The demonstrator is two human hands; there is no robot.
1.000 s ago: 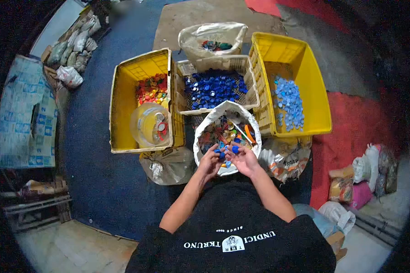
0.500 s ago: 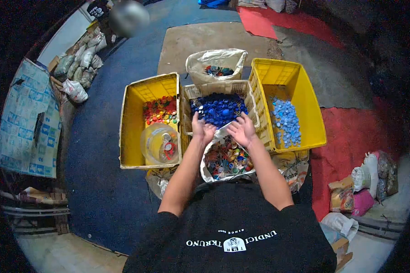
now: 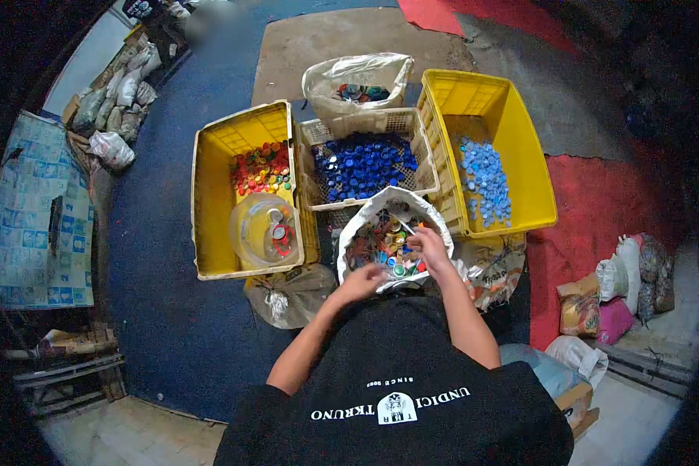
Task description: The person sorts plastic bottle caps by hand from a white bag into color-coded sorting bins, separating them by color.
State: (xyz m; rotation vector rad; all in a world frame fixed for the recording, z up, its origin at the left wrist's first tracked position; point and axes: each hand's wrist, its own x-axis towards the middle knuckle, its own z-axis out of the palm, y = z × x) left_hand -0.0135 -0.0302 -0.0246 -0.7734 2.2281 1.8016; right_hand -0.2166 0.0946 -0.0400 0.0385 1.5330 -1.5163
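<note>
A white sack (image 3: pixel 348 252) stands open against my body, holding mixed bottle caps (image 3: pixel 396 247) in many colours. My left hand (image 3: pixel 363 281) is over the sack's near left rim, fingers stretched toward the caps and slightly blurred. At the sack's right side is my right hand (image 3: pixel 431 250), its fingers bent but apart above the caps. A thin whitish strip shows by its fingertips; I cannot make out what it is. Beyond the sack, dark blue caps (image 3: pixel 369 165) lie spread in a white plastic crate (image 3: pixel 318 203).
To the left, a yellow crate (image 3: pixel 210 225) holds red and yellow caps (image 3: pixel 262 169) and a clear round tub (image 3: pixel 248 233). Light blue caps (image 3: pixel 485 182) lie in the right yellow crate (image 3: pixel 532 179). Another white sack (image 3: pixel 326 89) stands behind. Filled bags (image 3: pixel 579 311) sit far right.
Both hands have come back from the blue caps' crate to the sack near my body. The dark blue caps now lie flatter and more spread out. The view has shifted slightly.
</note>
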